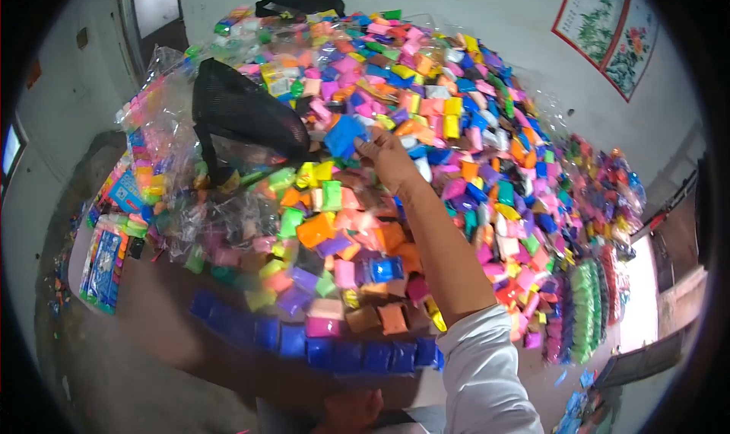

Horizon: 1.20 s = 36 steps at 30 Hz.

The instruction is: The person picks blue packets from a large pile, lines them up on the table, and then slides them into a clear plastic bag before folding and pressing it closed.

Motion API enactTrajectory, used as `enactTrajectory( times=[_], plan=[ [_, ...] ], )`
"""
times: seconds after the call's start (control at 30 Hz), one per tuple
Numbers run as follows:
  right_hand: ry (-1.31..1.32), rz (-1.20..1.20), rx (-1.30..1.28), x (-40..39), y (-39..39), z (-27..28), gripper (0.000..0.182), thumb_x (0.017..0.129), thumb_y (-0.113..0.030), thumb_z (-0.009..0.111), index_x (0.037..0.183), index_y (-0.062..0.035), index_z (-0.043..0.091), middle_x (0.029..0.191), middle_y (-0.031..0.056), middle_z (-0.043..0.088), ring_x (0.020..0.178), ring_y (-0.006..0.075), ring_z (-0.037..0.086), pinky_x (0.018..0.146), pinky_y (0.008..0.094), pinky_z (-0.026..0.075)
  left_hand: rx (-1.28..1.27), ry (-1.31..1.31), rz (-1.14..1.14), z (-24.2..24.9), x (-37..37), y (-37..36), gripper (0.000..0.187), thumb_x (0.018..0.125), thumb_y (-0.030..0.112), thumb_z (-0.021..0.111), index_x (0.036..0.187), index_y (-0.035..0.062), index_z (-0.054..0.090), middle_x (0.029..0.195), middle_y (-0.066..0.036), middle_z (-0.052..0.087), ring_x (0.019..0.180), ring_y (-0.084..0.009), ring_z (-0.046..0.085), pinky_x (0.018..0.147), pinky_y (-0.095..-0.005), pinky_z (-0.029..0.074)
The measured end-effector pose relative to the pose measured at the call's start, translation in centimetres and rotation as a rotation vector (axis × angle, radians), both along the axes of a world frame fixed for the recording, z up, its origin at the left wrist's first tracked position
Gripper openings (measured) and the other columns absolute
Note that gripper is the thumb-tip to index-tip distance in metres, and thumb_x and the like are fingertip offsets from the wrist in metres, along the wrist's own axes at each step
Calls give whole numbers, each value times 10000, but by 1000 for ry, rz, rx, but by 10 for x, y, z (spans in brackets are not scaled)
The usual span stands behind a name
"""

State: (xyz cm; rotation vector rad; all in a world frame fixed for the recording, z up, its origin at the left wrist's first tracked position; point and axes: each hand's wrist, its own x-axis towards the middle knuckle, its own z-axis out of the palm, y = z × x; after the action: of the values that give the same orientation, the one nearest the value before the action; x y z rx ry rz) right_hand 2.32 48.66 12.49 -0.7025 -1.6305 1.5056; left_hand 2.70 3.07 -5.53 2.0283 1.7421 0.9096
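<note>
My right hand (388, 156) reaches far over a large heap of small coloured packets (449, 118), its thumb and fingers pinched on a blue packet (344, 136). Just left of that packet lies a black mesh bag (243, 107). Low in the view, my left hand (356, 410) rests in shadow near my lap, below the table edge; its fingers are too dark to make out. A row of dark blue packets (334, 356) lies side by side along the near table edge, between my left hand and the heap.
Clear plastic wrapping (175, 145) covers the heap's left side. Boxed colour sets (106, 270) lie at the table's left end. Green packets in a stacked row (585, 312) stand at the right, beside pink and red ones. Another black bag (300, 2) lies at the back.
</note>
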Motion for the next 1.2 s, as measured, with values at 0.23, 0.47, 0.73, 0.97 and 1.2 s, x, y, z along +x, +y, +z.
enactTrajectory(
  times=[0.23,0.47,0.73,0.97,1.2],
  plan=[
    [140,-142,-35,58,-65,-8,160,852,-66,595,1012,-53,604,818,7,614,671,108,587,574,225,457,155,-120,135,52,-5,21,194,825,249,688,701,119,617,631,-72,593,523,-278,586,486,-404,477],
    [318,-47,-220,117,-115,-10,220,858,-68,630,1076,-44,621,930,19,652,816,125,631,720,250,500,65,-337,166,68,-11,19,245,832,208,687,673,47,593,610,-125,546,542,-282,547,537,-385,441],
    [123,-106,-26,161,-201,-29,278,858,-26,667,1126,-40,596,1018,15,655,904,113,618,820,278,491,-396,-775,70,74,-30,32,394,971,394,518,866,20,584,690,-116,556,606,-261,529,584,-375,419],
    [205,-133,-133,185,-257,-69,278,877,9,641,1138,-43,561,1018,24,649,857,96,615,746,249,514,-341,-840,-86,137,0,81,490,1009,489,421,951,24,563,709,-13,518,535,-88,464,498,-256,371],
    [141,-364,-140,213,-358,-70,312,861,3,666,1159,-34,580,1067,37,643,965,125,606,854,287,506,-623,-1060,-126,90,21,47,654,989,628,304,1049,34,570,818,-55,579,559,-95,531,445,-229,401]
  ],
)
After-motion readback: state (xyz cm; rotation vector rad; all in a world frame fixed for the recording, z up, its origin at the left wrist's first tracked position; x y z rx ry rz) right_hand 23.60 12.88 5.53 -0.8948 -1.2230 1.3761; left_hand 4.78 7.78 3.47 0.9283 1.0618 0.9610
